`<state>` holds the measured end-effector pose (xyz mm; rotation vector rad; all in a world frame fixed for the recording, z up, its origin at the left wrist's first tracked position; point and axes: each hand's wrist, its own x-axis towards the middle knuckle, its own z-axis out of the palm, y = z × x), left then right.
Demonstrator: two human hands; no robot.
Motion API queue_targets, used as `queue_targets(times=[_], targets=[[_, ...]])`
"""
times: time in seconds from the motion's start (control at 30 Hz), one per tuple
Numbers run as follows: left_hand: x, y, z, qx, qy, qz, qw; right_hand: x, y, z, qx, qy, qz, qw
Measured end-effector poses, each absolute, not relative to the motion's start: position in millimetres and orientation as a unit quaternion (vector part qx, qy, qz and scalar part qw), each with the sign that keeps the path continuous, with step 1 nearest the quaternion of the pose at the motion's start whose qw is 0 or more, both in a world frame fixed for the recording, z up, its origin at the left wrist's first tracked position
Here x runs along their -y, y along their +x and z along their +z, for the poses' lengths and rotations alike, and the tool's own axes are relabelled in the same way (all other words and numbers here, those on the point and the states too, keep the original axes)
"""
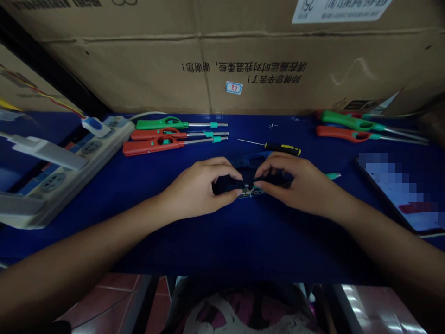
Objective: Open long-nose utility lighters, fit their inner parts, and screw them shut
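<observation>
An opened blue stick lighter (247, 193) lies on the table in front of me, with small metal and wire-like parts showing inside its casing half. Just behind it is another blue casing piece (239, 162) with a trigger-guard hole. My left hand (210, 185) is curled, thumb and fingers pinched on the lighter's left part. From the other side my right hand (288, 181) pinches at the middle, its thumb beside the inner parts. A teal tip (333, 176) sticks out past my right hand. What lies under the fingers is partly hidden.
Behind my hands lies a black-and-yellow screwdriver (283, 148), with tiny screws (273, 125) beyond. Green and red lighters (153, 146) lie left, more lighters (347, 134) right. A power strip (74, 171) stands left, a phone (399, 195) right. A cardboard box (146, 74) closes off the back.
</observation>
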<state>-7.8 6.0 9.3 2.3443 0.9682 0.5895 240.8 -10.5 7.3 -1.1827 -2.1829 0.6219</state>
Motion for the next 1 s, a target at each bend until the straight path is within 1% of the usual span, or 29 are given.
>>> queue_targets(times=[0.1,0.2,0.5,0.73,1.0], targets=[[-2.7,-7.5,8.8,-0.324,0.902,0.199,0.204,10.6,239.3,2.7,0.827,-0.429,0.230,0.282],[-1.9,-7.2,6.9,-0.306,0.917,0.179,0.182,9.6,238.2,-1.4,0.825,-0.427,0.237,0.284],[-0.1,-5.6,2.1,-0.318,0.904,0.205,0.199,8.8,236.9,-3.1,0.801,-0.457,0.264,0.281],[0.6,-4.7,1.4,-0.332,0.884,0.225,0.243,10.3,235.8,3.1,0.789,-0.466,0.297,0.268],[1.1,-4.0,0.3,-0.330,0.880,0.237,0.246,11.3,235.6,5.6,0.791,-0.465,0.302,0.259]])
